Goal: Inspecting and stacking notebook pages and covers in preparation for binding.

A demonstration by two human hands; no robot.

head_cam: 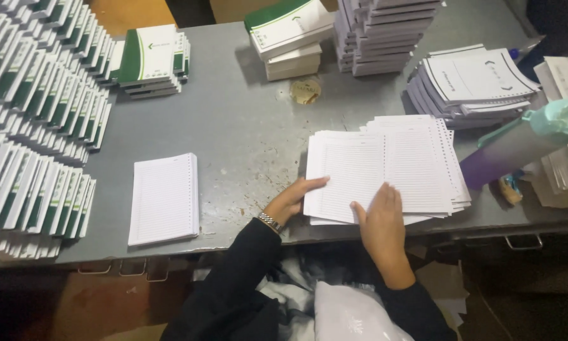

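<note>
Your hands are working the fanned stack of lined, punched sheets [385, 167] lying on the grey table [246, 126] directly ahead of you. Your left hand [293, 199] lies open with its fingers extended along the stack's left edge, touching the paper; it grips nothing. Your right hand [380, 221] rests flat, palm down, on the near edge of the top sheets, fingers spread and unclenched, pressing rather than grasping.

Step in hand, as judged: squaring or separating a portion of sheets from the stack. The sheets are still offset in several layers, so alignment is not complete.

For the next move, keep the right palm down as an anchor and let the left fingertips gather the edge. Lift only when the edges sit flush.

A second, tidy block of lined sheets [164, 199] lies well to the left of your left hand. Stacks of green-and-white covered notebooks [37, 113] stand further left. Beyond your right hand sit white spiral-punched covers [477, 79]; to its right, a purple bottle with a teal cap [524, 142] lies close to the stack. Avoid knocking it.
</note>
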